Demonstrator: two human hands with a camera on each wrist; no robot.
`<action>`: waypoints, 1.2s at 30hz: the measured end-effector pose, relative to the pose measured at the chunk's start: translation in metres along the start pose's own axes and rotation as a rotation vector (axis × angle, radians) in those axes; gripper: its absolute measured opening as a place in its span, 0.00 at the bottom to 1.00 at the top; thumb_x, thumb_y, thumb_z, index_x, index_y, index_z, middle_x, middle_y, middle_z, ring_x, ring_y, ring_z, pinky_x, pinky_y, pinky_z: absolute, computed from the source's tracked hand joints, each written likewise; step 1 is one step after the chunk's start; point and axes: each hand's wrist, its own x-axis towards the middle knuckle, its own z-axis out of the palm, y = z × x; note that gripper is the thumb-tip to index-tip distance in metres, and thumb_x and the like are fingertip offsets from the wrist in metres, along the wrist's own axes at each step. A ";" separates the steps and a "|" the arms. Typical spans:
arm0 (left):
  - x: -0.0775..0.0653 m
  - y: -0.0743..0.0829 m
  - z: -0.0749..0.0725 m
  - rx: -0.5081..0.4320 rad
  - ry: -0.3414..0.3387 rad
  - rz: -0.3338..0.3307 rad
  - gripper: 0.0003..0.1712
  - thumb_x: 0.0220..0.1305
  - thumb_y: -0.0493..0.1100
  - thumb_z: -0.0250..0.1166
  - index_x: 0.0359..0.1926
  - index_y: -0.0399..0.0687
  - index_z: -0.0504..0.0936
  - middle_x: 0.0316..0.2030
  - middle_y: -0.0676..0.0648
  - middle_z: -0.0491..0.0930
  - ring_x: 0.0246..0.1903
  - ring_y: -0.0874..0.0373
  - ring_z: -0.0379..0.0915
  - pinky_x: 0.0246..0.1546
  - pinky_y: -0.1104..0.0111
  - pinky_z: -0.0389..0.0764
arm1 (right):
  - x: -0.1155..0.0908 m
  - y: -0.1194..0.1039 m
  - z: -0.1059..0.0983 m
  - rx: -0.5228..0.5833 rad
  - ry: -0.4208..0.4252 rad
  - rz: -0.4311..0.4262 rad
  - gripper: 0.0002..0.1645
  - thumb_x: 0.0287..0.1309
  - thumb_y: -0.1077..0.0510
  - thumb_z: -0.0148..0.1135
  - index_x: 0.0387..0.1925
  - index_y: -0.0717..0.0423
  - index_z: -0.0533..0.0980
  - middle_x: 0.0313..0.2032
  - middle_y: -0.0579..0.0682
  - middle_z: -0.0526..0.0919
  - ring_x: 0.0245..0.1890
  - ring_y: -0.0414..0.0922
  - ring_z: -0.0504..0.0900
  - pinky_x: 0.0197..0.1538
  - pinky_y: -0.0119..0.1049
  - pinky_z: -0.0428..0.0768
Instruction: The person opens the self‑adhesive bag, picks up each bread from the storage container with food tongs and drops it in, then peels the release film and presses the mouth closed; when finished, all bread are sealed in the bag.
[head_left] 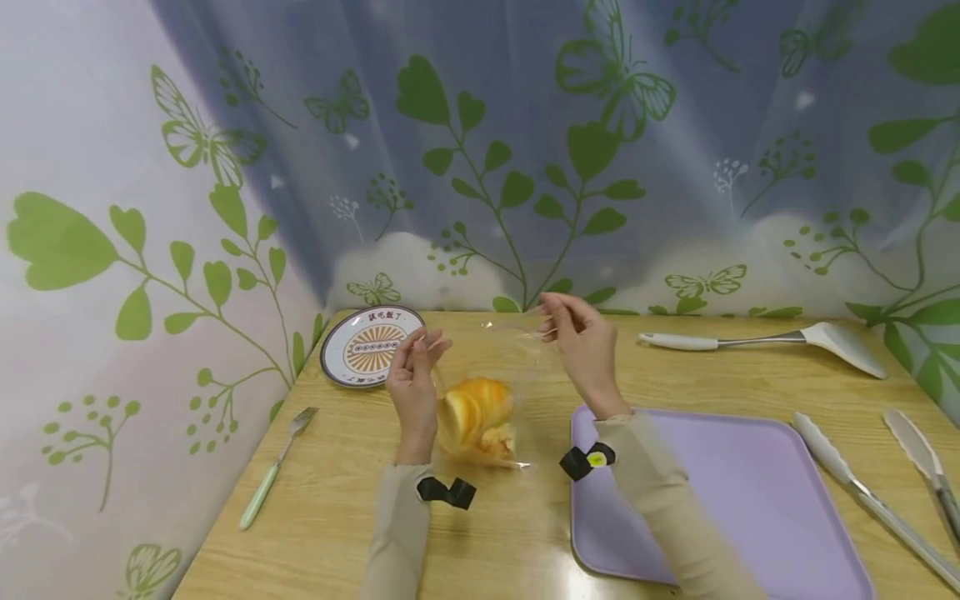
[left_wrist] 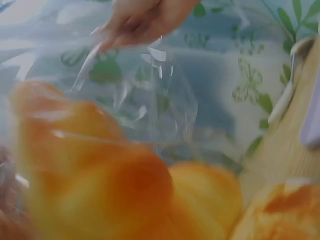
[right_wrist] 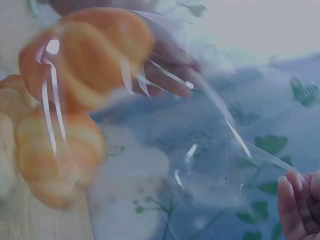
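Observation:
A clear plastic bag hangs upright between the two hands, its top edge spread wide. My left hand pinches the bag's left upper edge between thumb and fingers. On the opposite side, the right hand grips the right upper edge and stands a little higher. Low in the bag sit golden bread rolls, with a paler, rough-topped piece below them. Through the film, the left wrist view shows a ridged bread roll up close. The bag's bottom appears just above the table, though contact cannot be told.
A patterned plate lies behind the left hand, and a green-handled fork lies at the left. At the right are a purple tray, a white-headed spatula and tongs. A leaf-printed curtain borders the wooden table.

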 end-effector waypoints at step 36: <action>0.012 -0.008 0.002 -0.014 0.350 -0.059 0.16 0.74 0.33 0.50 0.30 0.44 0.79 0.20 0.57 0.84 0.20 0.67 0.81 0.27 0.77 0.82 | 0.010 0.017 -0.115 0.297 0.580 0.055 0.07 0.69 0.57 0.53 0.36 0.56 0.74 0.28 0.49 0.81 0.18 0.37 0.78 0.24 0.25 0.81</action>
